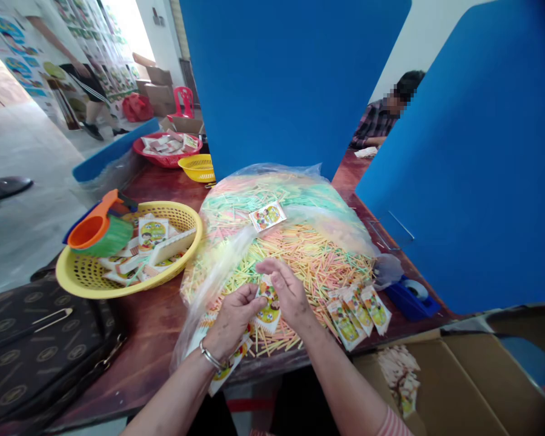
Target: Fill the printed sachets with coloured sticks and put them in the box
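Note:
A small printed packet (pixel 269 315) with yellow cartoon pictures is held upright between my hands. My left hand (pixel 234 315), with a silver bangle at the wrist, pinches its left edge. My right hand (pixel 291 295) is closed against its right side, the thumb near the top. Beneath lies a big clear plastic bag (pixel 236 242) spread open, full of thin pastel sticks (pixel 309 254). One packet (pixel 267 216) rests on top of the sticks. Another packet (pixel 229 366) sits under my left wrist, and several packets (pixel 358 312) overlap to the right of my right hand.
Left stands a yellow basket (pixel 131 292) holding packets and an orange scoop (pixel 95 224), beside a dark patterned bag (pixel 40 345). A blue tape dispenser (pixel 413 297) is at right, above an open cardboard box (pixel 458 375). Blue panels (pixel 295 85) rise behind; a person (pixel 381 118) sits beyond.

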### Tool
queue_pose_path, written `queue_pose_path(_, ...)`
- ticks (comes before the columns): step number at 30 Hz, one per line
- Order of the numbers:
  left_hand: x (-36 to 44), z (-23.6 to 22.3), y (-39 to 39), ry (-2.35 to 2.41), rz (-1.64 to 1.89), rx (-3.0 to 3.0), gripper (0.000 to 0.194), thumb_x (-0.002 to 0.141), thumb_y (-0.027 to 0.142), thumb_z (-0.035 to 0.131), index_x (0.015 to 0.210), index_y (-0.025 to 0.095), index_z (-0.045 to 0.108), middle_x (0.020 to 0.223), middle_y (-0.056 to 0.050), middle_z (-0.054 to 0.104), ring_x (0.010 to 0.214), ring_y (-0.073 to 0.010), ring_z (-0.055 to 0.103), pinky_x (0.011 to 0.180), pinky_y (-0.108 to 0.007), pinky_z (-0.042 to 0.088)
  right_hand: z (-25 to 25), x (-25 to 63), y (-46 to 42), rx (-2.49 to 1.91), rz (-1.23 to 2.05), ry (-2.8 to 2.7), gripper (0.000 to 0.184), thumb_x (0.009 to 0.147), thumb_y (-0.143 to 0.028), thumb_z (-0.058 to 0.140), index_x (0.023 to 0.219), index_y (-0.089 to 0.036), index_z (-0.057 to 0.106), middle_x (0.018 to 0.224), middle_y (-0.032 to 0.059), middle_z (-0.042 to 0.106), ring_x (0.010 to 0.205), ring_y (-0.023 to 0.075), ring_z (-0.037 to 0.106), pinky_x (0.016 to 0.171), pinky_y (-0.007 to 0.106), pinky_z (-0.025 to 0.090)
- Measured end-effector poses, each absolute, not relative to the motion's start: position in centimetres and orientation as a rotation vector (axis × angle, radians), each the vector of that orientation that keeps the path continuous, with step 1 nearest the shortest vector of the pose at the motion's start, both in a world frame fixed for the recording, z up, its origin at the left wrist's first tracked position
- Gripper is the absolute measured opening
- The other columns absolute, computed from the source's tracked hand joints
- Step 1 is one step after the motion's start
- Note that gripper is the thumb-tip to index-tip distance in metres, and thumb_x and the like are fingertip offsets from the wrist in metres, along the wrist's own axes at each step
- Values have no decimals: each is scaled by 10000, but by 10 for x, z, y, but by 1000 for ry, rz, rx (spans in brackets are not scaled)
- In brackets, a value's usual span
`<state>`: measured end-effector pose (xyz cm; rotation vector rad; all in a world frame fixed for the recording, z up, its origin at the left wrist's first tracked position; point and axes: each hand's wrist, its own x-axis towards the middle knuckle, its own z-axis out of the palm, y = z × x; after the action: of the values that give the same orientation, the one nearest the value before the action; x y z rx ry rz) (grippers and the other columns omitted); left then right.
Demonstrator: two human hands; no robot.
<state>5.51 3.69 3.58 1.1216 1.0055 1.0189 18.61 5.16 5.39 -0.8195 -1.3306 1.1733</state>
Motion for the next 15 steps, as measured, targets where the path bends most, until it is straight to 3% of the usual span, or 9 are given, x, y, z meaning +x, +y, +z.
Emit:
queue_pose_path(2,57,37,38,996,1007,1128,172,712,305,633,766,155,569,655,33,508,618,-90,461,600,-212,385,55,190,50,-837,1133,-1545,316,872,-375,420,1112,-223,556,1155,54,575,1101,190,507,980,377,367)
queue_pose_path(6,63,40,36,971,1025,1109,153,729,290,620,815,169,585,721,24,575,679,-102,508,661,-220,409,52,195,38,-893,1090,-1419,440,849,-353,467,1263,-232,381,1225,80,498,1070,175,515,893,332,435)
queue_pose_path(11,94,46,23,979,1011,1200,149,747,274,596,862,180,590,824,13,596,807,-129,533,783,-252,406,45,219,11,-1218,869,-1428,154,846,-269,467,925,-191,573,899,26,575,852,141,540,779,260,435)
queue_pose_path(15,128,47,3,949,874,1270,152,749,232,566,890,173,561,812,8,570,754,-123,521,719,-243,414,41,284,-8,-1396,705,-1442,203,869,-307,415,866,-187,578,850,20,570,811,143,535,743,255,428)
